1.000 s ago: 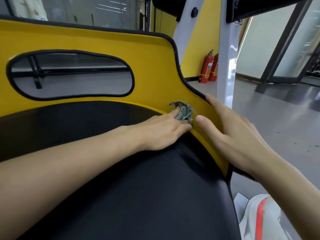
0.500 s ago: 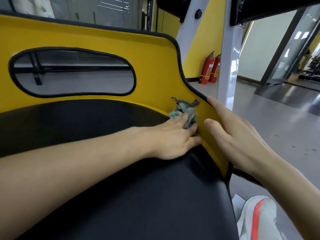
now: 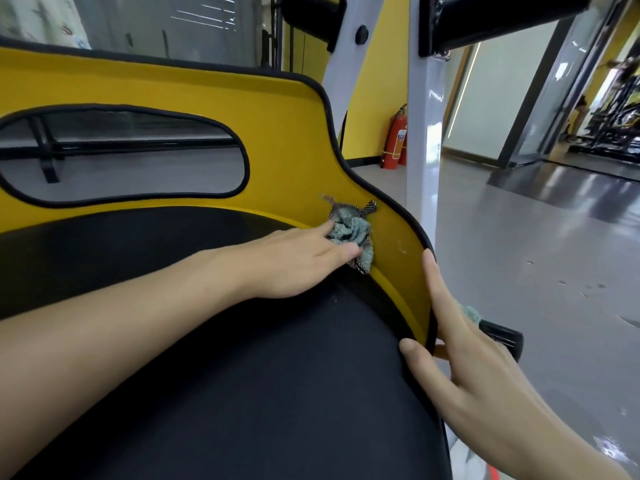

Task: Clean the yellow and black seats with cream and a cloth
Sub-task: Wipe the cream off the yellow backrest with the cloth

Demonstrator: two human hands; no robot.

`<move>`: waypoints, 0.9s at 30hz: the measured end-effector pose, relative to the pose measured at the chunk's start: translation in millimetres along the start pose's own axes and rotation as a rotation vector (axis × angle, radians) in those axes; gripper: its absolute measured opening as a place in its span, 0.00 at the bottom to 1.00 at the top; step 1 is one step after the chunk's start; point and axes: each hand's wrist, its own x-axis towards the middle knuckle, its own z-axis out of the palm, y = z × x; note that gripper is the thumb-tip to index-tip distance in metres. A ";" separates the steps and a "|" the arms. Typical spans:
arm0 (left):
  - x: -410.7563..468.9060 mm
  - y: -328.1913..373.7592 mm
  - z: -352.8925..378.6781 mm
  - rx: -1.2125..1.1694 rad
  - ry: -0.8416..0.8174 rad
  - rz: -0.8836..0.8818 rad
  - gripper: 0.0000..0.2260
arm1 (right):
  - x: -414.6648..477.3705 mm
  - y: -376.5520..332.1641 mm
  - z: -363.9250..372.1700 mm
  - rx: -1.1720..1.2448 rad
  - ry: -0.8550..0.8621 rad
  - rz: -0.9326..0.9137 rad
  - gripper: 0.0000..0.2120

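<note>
**Seat [image 3: 284, 140] corner under a bunched cloth [image 3: 350, 227]**

Seat padding here is a yellow back panel edged in black piping, with a black cushion [image 3: 242, 393] below it. The blue-green cloth, crumpled, lies against the yellow panel just above the cushion, near the right-hand curve of the rim. The left hand [image 3: 304, 265] presses it there with straight fingers [image 3: 327, 232] held close together. The right hand [image 3: 464, 375] rests on the seat's right edge, forefinger straight along the piping and thumb spread apart on the cushion. Its other fingers are hidden behind the rim, where a blue-green scrap [image 3: 471, 313], possibly more cloth, shows. Past a white frame post [image 3: 423, 140], two red fire extinguishers [image 3: 395, 142] stand on the grey floor [image 3: 554, 237]. Their white label is too small to read.
</note>
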 end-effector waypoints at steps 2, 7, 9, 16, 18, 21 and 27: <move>5.2 4.2 0.0 0.004 -0.018 -0.035 0.29 | -0.5 -0.9 1.8 -0.009 0.004 0.004 0.38; 8.8 15.9 9.0 -0.162 0.063 0.033 0.23 | -1.5 -5.1 2.8 -0.079 0.013 0.049 0.39; 7.5 20.8 6.6 -0.323 0.140 0.076 0.25 | -2.2 -10.1 2.0 -0.116 0.010 0.065 0.39; 0.0 31.6 22.7 -0.052 0.009 0.090 0.25 | -4.0 -12.8 -0.4 -0.132 -0.003 0.076 0.38; 1.0 31.5 17.4 -0.059 -0.027 0.063 0.25 | -3.8 -14.1 0.5 -0.097 -0.010 0.092 0.38; 0.1 31.0 14.3 -0.073 -0.001 0.082 0.25 | -2.8 -13.1 2.3 -0.080 -0.007 0.057 0.37; -2.4 28.3 16.0 -0.124 0.104 0.118 0.26 | -6.5 -7.5 3.8 -0.069 0.027 0.035 0.36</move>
